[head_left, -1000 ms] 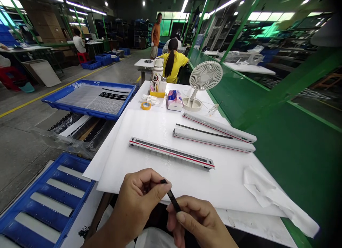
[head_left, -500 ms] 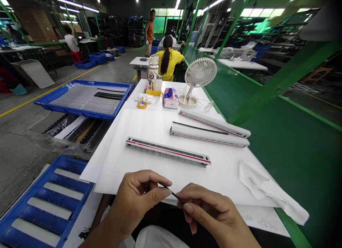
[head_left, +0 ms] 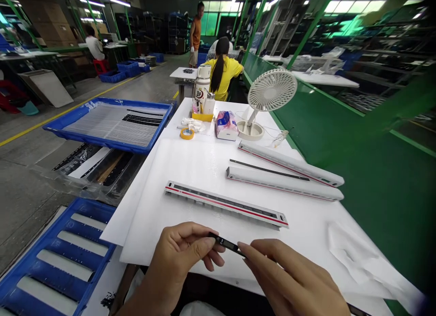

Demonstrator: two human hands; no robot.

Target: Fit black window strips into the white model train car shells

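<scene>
Lower centre of frame: slim black strip (head_left: 229, 244), small pale markings on its face, stretched between both hands. Left hand (head_left: 177, 266) pinches one end, thumb against index finger. Right hand (head_left: 294, 277) grasps it farther along, fingertips closed on it. Mid-frame, just beyond: red-striped model train carriage (head_left: 225, 203), lying on white foam sheet (head_left: 200, 159). Right of centre, two more carriage shells (head_left: 284, 184), dark strip (head_left: 269, 169) between them.
</scene>
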